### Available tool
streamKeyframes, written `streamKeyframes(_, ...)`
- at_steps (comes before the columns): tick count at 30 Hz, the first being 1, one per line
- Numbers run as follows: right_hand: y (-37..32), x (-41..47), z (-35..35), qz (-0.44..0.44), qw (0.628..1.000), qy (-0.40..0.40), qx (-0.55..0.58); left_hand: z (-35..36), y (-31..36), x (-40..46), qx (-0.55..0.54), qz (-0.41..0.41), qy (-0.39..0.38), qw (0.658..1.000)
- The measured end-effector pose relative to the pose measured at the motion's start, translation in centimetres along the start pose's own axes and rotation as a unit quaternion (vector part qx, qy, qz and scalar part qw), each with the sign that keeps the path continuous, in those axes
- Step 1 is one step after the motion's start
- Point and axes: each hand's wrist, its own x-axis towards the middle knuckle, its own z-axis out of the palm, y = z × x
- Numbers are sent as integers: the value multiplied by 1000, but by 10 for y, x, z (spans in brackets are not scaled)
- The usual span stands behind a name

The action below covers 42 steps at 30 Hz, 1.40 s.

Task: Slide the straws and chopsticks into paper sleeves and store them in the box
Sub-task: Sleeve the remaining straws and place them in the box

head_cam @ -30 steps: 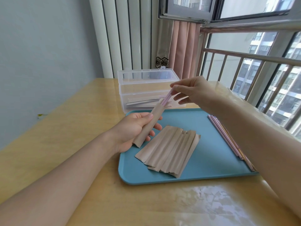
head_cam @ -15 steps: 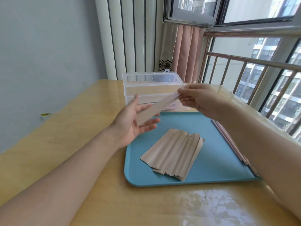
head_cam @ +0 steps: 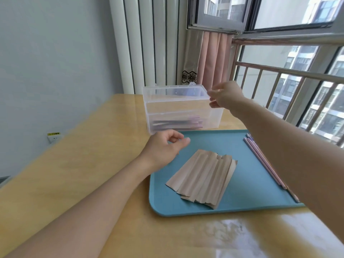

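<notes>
A clear plastic box [head_cam: 214,116] stands open on the table behind a blue tray [head_cam: 251,192]. Several sleeved pieces [head_cam: 176,123] lie at its bottom. My right hand [head_cam: 225,95] hovers at the box's top right corner, thumb and fingers slightly apart, with nothing visible between them. My left hand [head_cam: 163,148] hangs loosely curled and empty over the tray's far left corner. A fanned stack of brown paper sleeves [head_cam: 202,177] lies in the middle of the tray. Pink straws and chopsticks [head_cam: 260,157] lie along the tray's right edge, partly hidden by my right forearm.
The wooden table [head_cam: 83,164] has a glossy patch near its front. A wall runs along the left, with a socket [head_cam: 54,137] low down. Curtains [head_cam: 210,58] and a railed window [head_cam: 297,75] stand close behind and to the right of the box.
The sleeved straw held between both hands is gone from them. My right hand moved up and away to the box's rim. My left hand let go and dropped toward the tray.
</notes>
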Motion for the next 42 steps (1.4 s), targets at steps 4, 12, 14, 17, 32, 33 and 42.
streamKeyframes(4, 12, -23, -35, -22, 953, -42, -299, 5, 2, -8, 224, 16, -70, 972)
streamKeyframes(12, 49, -73, -95, 36, 813, -60, -578, 16, 6, -12, 361, 84, -28, 928)
streamKeyframes(14, 58, -79, -98, 62, 815, -71, -572, 17, 6, -13, 358, 89, -12, 929)
streamKeyframes(17, 72, -85, -94, 71, 797, -80, -595, 18, 6, -14, 355, 80, 7, 931)
streamKeyframes(32, 56, -62, -52, 89, 844, -158, -505, 11, 3, -15, 372, 71, -2, 925)
streamKeyframes(33, 56, -59, -53, 85, 844, -161, -504, 11, 2, -14, 352, 71, -6, 933)
streamKeyframes(42, 56, -52, -55, 65, 865, -159, -472, 15, 17, -21, -113, -54, -105, 987)
